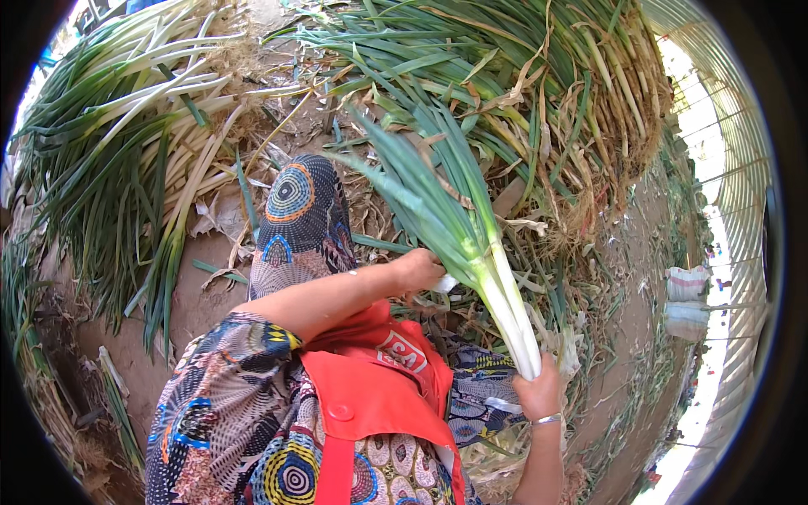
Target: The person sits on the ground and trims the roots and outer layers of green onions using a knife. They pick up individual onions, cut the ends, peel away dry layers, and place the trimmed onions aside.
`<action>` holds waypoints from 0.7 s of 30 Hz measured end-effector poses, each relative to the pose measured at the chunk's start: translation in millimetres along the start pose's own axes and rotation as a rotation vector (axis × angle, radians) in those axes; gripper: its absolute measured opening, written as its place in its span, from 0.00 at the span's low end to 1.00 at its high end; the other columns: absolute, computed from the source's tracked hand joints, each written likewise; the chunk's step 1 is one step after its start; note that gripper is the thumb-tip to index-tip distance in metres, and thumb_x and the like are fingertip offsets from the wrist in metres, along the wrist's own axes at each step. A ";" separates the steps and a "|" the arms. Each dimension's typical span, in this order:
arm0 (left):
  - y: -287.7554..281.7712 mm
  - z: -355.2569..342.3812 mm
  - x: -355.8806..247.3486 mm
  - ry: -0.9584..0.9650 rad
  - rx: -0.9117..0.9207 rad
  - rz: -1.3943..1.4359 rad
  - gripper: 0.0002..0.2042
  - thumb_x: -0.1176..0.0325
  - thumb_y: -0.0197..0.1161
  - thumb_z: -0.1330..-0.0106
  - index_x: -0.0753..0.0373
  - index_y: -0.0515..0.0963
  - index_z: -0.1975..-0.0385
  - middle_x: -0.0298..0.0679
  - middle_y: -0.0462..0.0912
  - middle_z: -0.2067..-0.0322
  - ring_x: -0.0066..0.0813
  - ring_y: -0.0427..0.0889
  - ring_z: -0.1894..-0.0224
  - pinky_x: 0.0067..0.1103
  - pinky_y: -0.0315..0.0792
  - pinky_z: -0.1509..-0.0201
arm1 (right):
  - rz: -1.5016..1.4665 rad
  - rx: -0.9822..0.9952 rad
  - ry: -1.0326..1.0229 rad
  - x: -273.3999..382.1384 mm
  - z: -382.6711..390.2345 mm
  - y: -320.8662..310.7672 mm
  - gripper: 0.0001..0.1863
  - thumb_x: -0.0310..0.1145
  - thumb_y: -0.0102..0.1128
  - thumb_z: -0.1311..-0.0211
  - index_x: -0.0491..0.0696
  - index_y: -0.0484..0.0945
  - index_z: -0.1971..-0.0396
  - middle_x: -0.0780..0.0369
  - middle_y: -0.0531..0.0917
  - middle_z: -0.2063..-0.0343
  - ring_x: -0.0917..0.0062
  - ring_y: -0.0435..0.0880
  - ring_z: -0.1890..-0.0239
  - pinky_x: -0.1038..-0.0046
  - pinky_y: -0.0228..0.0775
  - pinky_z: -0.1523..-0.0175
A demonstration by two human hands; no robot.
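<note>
Right hand (539, 390) clasps green onions (486, 263) (by white ends (524, 352)); left hand (418, 270) curled, contents unclear

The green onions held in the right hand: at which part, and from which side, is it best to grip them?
Probably by the white stems, just below the leaves, coming from the right: there they run straight and close together, while the leaves fan out loosely. The left hand sits on the other side, and the right hand holds the lower end.
</note>
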State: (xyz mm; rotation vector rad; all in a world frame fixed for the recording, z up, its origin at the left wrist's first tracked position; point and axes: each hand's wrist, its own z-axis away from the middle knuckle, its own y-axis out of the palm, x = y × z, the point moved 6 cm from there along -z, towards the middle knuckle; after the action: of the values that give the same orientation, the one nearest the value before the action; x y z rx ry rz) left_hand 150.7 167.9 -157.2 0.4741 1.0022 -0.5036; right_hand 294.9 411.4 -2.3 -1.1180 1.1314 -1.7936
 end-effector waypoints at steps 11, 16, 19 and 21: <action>-249.5 149.8 -81.3 0.414 -1.052 0.152 0.20 0.59 0.52 0.28 0.69 0.72 0.46 0.44 0.79 0.57 0.27 0.77 0.61 0.24 0.73 0.57 | 0.287 -0.212 -0.105 -38.3 -4.9 9.8 0.25 0.30 0.69 0.61 0.44 0.74 0.57 0.49 0.79 0.66 0.50 0.78 0.62 0.53 0.70 0.57; -235.6 118.5 -113.2 0.479 -1.276 -0.458 0.08 0.69 0.53 0.31 0.63 0.79 0.61 0.39 0.84 0.69 0.27 0.83 0.67 0.22 0.77 0.64 | 0.335 -0.230 -0.098 -19.2 -3.9 1.2 0.25 0.29 0.70 0.61 0.44 0.74 0.58 0.50 0.79 0.66 0.50 0.78 0.63 0.54 0.71 0.57; -162.2 26.7 -94.4 0.418 -0.817 -0.550 0.14 0.62 0.62 0.36 0.58 0.80 0.53 0.42 0.85 0.59 0.28 0.85 0.58 0.23 0.78 0.52 | 0.372 -0.266 -0.142 -1.6 0.9 -2.3 0.25 0.29 0.70 0.62 0.44 0.74 0.59 0.50 0.79 0.66 0.51 0.78 0.63 0.54 0.71 0.58; -101.6 -18.4 -79.0 0.227 -0.542 -0.506 0.18 0.62 0.62 0.40 0.58 0.78 0.49 0.46 0.85 0.63 0.37 0.85 0.61 0.28 0.78 0.51 | 0.403 -0.278 -0.146 -1.0 6.3 -2.1 0.25 0.29 0.70 0.62 0.45 0.74 0.58 0.50 0.80 0.66 0.51 0.78 0.63 0.54 0.71 0.58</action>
State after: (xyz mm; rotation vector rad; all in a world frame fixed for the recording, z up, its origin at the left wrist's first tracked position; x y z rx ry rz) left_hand 42.6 112.6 -110.8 -0.2236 1.4304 -0.6045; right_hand 300.8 411.2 0.9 -1.0649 1.4297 -1.2541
